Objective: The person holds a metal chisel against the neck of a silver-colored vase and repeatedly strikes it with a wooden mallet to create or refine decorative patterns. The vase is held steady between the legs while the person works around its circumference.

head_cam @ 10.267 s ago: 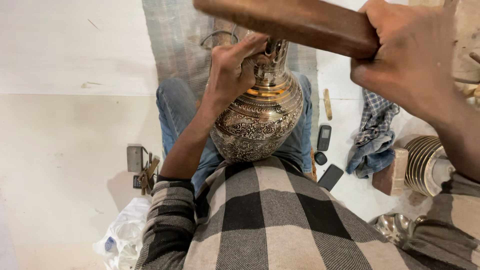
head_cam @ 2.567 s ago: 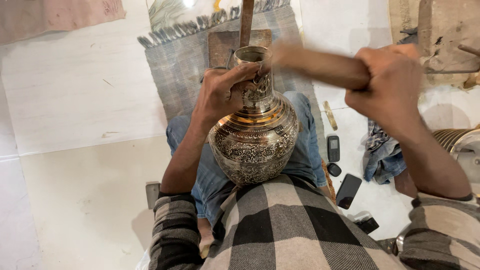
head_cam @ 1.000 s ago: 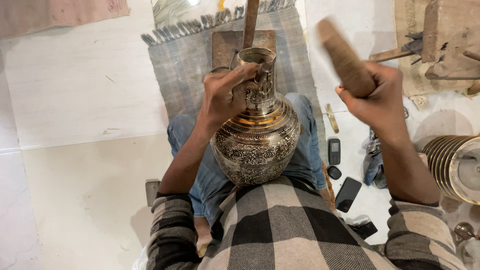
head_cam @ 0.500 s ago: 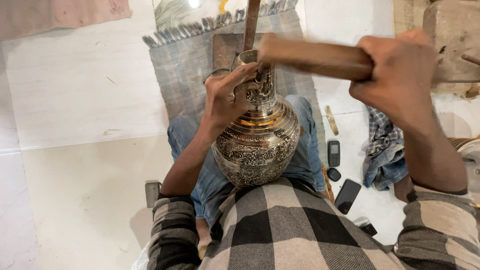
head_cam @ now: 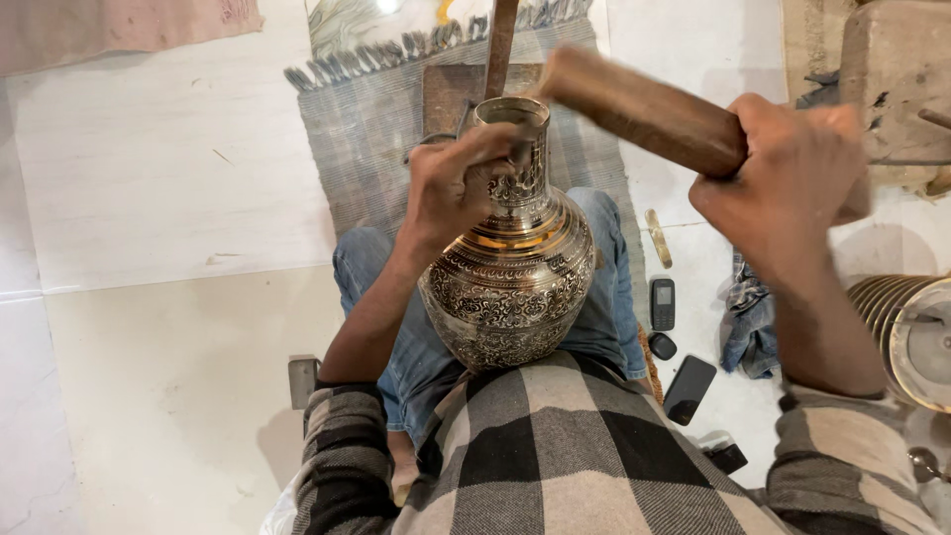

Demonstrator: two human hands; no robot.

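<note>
Engraved brass vase (head_cam: 510, 282) rests upright on the person's lap, its belly and shoulder already covered in chased pattern and the neck patterned too, so I judge the decoration far along with only work near the rim left. Left hand (head_cam: 456, 188) has its fingers closed on a small tool, mostly hidden, at the neck. Right hand (head_cam: 792, 173) is clenched on a wooden mallet (head_cam: 644, 109) raised beside the mouth, above a grey fringed mat (head_cam: 376, 129) on the floor.

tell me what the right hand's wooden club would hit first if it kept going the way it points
Probably the rim of the engraved metal vase, by the left hand; the wooden club in the right hand aims there, though depth is unclear.
</note>
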